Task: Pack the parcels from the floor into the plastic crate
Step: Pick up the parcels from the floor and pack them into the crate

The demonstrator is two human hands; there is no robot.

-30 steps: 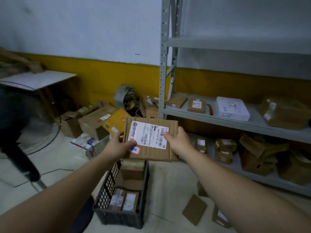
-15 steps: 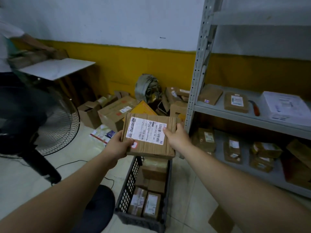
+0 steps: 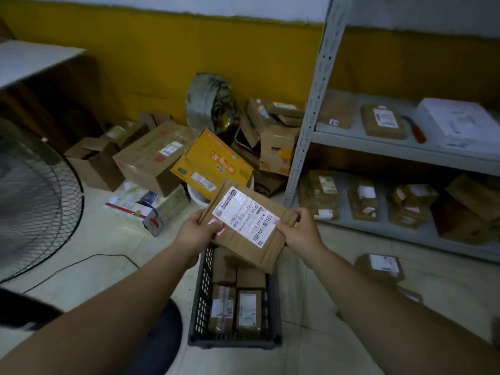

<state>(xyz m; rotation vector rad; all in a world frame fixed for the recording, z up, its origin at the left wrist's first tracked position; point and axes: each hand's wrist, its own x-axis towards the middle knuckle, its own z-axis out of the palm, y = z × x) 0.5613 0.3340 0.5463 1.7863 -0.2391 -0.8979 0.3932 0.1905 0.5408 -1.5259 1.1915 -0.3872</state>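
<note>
The parcel (image 3: 244, 226) is matt brown cardboard with a smooth white paper label, the crate (image 3: 203, 288) dark perforated plastic, the shelving (image 3: 311, 125) grey painted metal, the floor (image 3: 108, 266) pale and smooth.

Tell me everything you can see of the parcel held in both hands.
The parcel is a flat brown cardboard box, closed and creased along its folds. A white shipping label with barcodes and print covers much of its upper face; a small red-and-white sticker sits by the left thumb. It is held tilted and askew above the far end of the dark plastic crate. The left hand grips its left edge, the right hand its right edge.
</note>
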